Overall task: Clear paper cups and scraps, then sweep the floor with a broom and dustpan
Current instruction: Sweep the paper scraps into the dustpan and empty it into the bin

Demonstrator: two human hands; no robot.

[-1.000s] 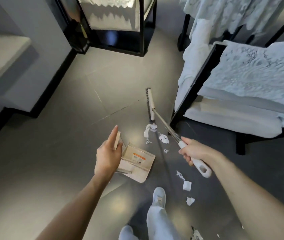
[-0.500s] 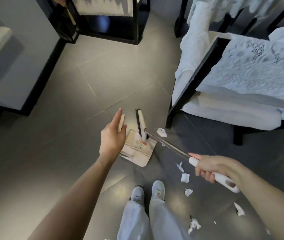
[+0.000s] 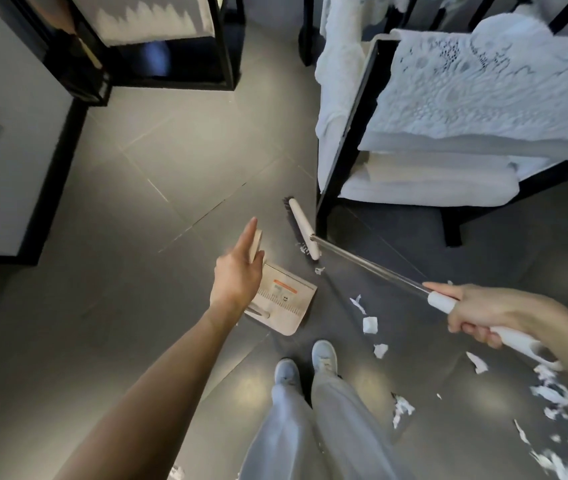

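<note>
Grey floor tiles (image 3: 137,237) carry paper scraps (image 3: 369,323) beside my shoes; my right hand (image 3: 483,313) grips the broom (image 3: 301,230), my left hand (image 3: 237,275) seemingly pinches the dustpan (image 3: 286,306) handle loosely, so a hard sweep could skid it.

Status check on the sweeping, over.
Grips: left hand on dustpan handle, right hand on broom. Broom head beyond dustpan, scraps scattered on floor. Chair leg close beside broom head.

Two bare forearms (image 3: 171,372), loose pale grey trousers (image 3: 313,431); low pale grey trainers (image 3: 324,355), rounded toes
</note>
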